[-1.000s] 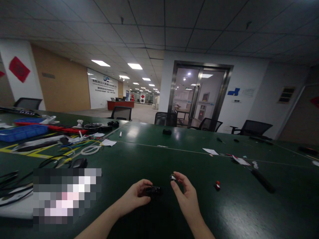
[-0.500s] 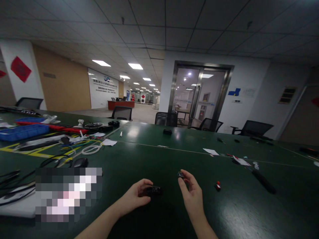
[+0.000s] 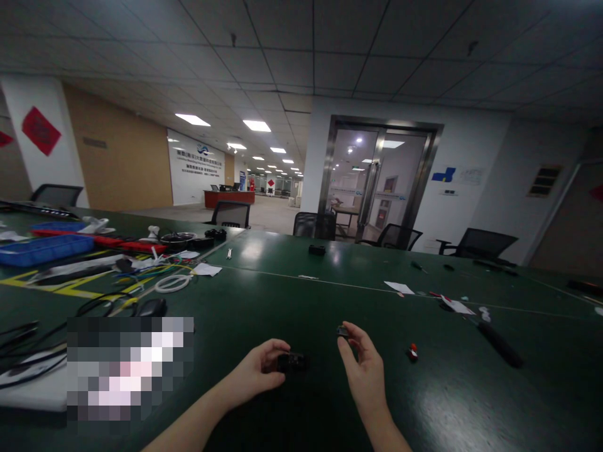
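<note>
Low over the green table [image 3: 264, 307], my left hand [image 3: 257, 370] grips one end of a small black boxy device [image 3: 293, 362] between thumb and fingers. The device's details are too dark to make out. To the right, my right hand [image 3: 362, 361] pinches a small dark flat piece [image 3: 342, 331] between thumb and fingertips. The two held things are apart, with a stretch of table between them. A little red and white object [image 3: 413, 353] lies on the table to the right of my right hand.
On the left lie blue trays [image 3: 47, 250], a coiled white cable [image 3: 172, 284], a black mouse [image 3: 151, 307] and tangled wires. A small black box [image 3: 316, 250] sits farther back. A dark-handled tool [image 3: 499, 344] and white paper [image 3: 399, 287] lie to the right.
Both hands hold their things in nearly the same place. The dark piece in my right hand seems slightly turned; otherwise only a tiny shift of the view shows.
</note>
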Demonstrator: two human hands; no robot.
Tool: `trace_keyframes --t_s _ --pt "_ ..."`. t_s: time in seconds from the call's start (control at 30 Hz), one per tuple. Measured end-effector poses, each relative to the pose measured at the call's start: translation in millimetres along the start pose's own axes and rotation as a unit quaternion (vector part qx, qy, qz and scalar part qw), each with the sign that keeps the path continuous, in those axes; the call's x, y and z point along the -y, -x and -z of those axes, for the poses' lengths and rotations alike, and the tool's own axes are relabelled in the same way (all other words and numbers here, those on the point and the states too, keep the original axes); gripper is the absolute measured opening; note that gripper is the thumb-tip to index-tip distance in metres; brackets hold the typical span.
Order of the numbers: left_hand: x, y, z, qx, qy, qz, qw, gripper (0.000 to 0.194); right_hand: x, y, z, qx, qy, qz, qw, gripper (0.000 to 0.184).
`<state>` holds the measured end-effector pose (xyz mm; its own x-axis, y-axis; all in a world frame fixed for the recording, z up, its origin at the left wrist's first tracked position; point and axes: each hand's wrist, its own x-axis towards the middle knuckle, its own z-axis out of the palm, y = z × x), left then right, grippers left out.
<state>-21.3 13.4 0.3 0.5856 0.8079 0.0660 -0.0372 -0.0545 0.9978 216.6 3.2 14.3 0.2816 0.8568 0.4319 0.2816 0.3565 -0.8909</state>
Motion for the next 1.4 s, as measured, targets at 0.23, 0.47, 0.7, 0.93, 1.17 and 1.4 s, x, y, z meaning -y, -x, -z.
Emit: trace_keyframes --t_s 0.23,0.47,0.7,0.93,1.17,1.4 --pt "-4.9 -0.3 -3.9 -0.011 0.004 0.009 1.0 0.044 7.2 1.9 0.0 -0.004 0.005 0.007 1.0 0.036" --pt "-2.4 -0.7 -3.2 -0.014 0.001 0.004 1.0 0.043 9.8 3.5 -0.6 0.004 0.008 0.009 1.0 0.033" --pt "-9.5 0.0 -6.6 -0.005 0.005 0.007 1.0 0.043 7.4 3.4 -3.8 0.032 0.009 0.001 0.999 0.03" --pt "-7.4 -2.1 -7.6 -0.002 0.016 -0.004 1.0 0.042 25.2 10.1 -6.1 0.116 0.026 -0.008 0.993 0.025" --pt "-2.4 -2.6 -5.2 -0.018 0.006 -0.008 1.0 0.042 24.4 21.6 -21.7 0.2 0.044 -0.003 0.979 0.02" --pt "1.3 -3.9 -3.5 -0.016 0.006 -0.008 1.0 0.042 30.2 27.7 -29.1 0.283 0.101 -0.043 0.953 0.021"
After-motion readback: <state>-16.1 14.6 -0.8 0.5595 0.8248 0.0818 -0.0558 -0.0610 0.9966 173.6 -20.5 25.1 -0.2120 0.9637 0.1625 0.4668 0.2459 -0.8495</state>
